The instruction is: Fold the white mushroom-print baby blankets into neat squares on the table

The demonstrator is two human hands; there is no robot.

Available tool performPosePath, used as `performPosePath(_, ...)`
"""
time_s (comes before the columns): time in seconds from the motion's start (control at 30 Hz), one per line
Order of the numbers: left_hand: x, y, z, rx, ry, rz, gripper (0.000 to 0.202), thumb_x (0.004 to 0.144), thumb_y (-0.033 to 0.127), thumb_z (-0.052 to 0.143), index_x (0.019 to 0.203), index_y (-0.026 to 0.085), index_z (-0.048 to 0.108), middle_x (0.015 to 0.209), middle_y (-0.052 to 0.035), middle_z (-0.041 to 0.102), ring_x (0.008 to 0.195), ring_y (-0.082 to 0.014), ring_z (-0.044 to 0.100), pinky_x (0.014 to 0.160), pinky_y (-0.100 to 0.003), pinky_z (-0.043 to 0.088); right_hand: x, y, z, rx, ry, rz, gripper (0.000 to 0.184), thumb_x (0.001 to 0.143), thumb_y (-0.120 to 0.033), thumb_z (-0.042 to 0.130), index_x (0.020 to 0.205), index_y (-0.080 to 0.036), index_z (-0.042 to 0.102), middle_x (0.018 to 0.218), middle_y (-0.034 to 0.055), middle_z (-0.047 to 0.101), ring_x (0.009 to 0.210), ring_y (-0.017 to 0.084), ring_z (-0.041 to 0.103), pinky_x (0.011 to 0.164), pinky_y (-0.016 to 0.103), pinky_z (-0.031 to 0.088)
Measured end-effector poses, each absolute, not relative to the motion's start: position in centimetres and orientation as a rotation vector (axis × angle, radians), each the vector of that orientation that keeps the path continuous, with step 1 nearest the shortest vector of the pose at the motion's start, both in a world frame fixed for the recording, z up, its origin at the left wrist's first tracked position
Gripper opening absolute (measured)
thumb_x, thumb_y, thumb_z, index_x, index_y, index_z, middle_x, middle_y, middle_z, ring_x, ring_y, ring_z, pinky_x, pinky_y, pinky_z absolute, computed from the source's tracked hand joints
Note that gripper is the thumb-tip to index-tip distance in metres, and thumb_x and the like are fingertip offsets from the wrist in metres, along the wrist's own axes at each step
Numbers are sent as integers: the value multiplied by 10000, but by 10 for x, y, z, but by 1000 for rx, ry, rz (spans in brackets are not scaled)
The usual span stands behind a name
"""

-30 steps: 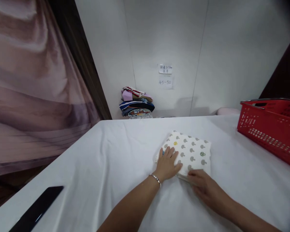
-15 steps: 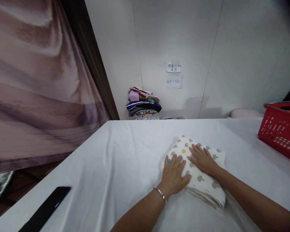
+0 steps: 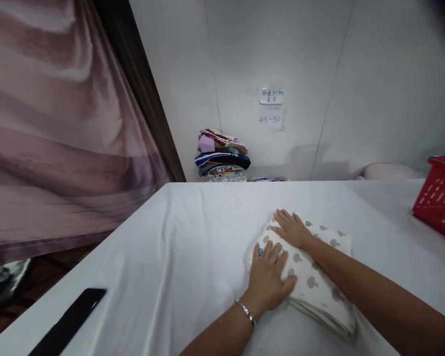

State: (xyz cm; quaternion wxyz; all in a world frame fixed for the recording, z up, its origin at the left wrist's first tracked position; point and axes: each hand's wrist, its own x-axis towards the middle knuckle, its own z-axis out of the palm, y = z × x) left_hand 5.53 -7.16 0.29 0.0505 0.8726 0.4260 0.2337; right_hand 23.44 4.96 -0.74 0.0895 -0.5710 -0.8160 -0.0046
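Observation:
A folded white cloth printed with grey mushrooms, plus a few coloured ones, lies on the white-covered table. My left hand, with a silver bracelet at its wrist, rests flat on the cloth's left edge, fingers spread. Farther up, my right hand presses flat near the cloth's far left corner, its fingers stretched out. Neither hand grips anything. The folded layers show along the near edge. Part of the print is hidden under both hands and the right forearm.
A red plastic basket stands at the table's right. On the left near edge lies a black phone-like slab. Beyond the far edge, a stack of folded fabrics stands against the wall. A pink curtain hangs at left.
My right hand has slid left and away from me across the cloth, toward its far corner. My left hand stays nearly in place. The view has shifted slightly left.

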Motion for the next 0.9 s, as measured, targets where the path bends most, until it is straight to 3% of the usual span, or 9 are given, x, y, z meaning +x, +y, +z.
performPosePath(0.2, 56, -72, 8, 2689, 1313, 669, 514, 846, 516, 416, 1289, 258, 443, 1398, -43, 386, 1330, -269, 242, 1088, -546, 126, 239, 49, 14, -1731, -2342, 248, 599, 853, -550, 327, 1367, -244, 370, 1454, 67, 292, 1345, 251, 196, 1057, 477, 195)
performPosePath(0.33, 56, -72, 8, 2730, 1323, 656, 514, 841, 495, 437, 1294, 252, 437, 1401, -55, 380, 1324, -281, 248, 1076, -564, 151, 278, 37, 31, -1848, -2143, 296, 629, 850, -554, 341, 1396, -243, 312, 1464, 54, 271, 1340, 255, 211, 1065, 466, 195)
performPosePath(0.4, 56, -71, 7, 2742, 1310, 657, 507, 845, 492, 431, 1293, 253, 434, 1399, -51, 384, 1323, -277, 252, 1075, -563, 155, 308, 24, 35, -1937, -2015, 316, 629, 853, -531, 358, 1397, -220, 314, 1433, 71, 339, 1304, 264, 301, 1050, 437, 249)
performPosePath(0.5, 56, -69, 5, 2746, 1309, 665, 490, 859, 488, 405, 1289, 256, 435, 1397, -44, 387, 1324, -269, 252, 1076, -555, 156, 350, 2, 37, -2080, -1833, 413, 619, 836, -511, 410, 1344, -157, 416, 1244, 126, 559, 1122, 284, 522, 939, 398, 400)
performPosePath(0.57, 56, -69, 4, 2752, 1308, 667, 480, 866, 481, 393, 1286, 255, 438, 1396, -46, 389, 1322, -268, 255, 1076, -551, 154, 368, -10, 35, -2129, -1742, 496, 596, 821, -513, 441, 1260, -117, 516, 1142, 147, 621, 1018, 281, 589, 865, 371, 453)
performPosePath(0.7, 56, -68, 5, 2781, 1307, 657, 478, 868, 481, 394, 1281, 245, 444, 1399, -55, 384, 1319, -269, 263, 1076, -546, 157, 378, -14, 33, -2108, -1654, 621, 538, 758, -521, 534, 1071, -99, 647, 1109, 156, 635, 968, 273, 607, 812, 331, 475)
performPosePath(0.8, 55, -67, 6, 2799, 1306, 617, 485, 863, 488, 405, 1284, 249, 440, 1395, -53, 391, 1316, -268, 271, 1073, -542, 171, 377, -4, 35, -2059, -1618, 658, 479, 685, -508, 620, 942, -109, 688, 973, 134, 682, 884, 272, 626, 760, 325, 485)
performPosePath(0.9, 58, -65, 9, 2788, 1317, 575, 482, 870, 489, 392, 1290, 255, 431, 1393, -47, 395, 1313, -265, 279, 1069, -546, 177, 379, 5, 35, -1984, -1572, 622, 479, 670, -514, 632, 973, -145, 671, 960, 89, 683, 885, 249, 619, 746, 293, 476)
